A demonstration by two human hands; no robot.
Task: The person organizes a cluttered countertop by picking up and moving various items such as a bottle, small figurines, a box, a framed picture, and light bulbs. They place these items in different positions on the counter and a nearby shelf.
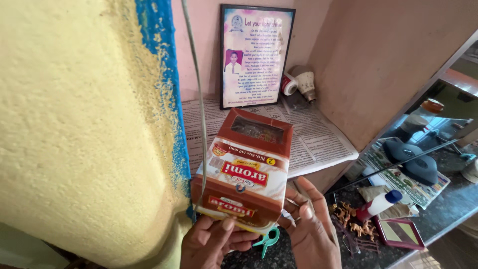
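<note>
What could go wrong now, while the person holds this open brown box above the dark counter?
The brown carton is open at its top and tilted, so its contents might spill onto the newspaper. The left hand grips only its bottom edge and the right hand is beside it, so it could slip. The thin cord hanging in front may snag.

Framed picture point(256, 56) on newspaper-lined shelf point(318, 137), yellow wall point(74, 124), white bottle point(379, 204), green clip point(269, 240).

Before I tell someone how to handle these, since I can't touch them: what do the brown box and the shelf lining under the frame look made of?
Brown box: looks like thin glossy printed cardboard, with folded flaps, creased edges and a clear window on top, probably plastic film. The left hand holds it; the right hand is alongside. Shelf lining: newsprint, matte grey paper with columns of print.
</note>
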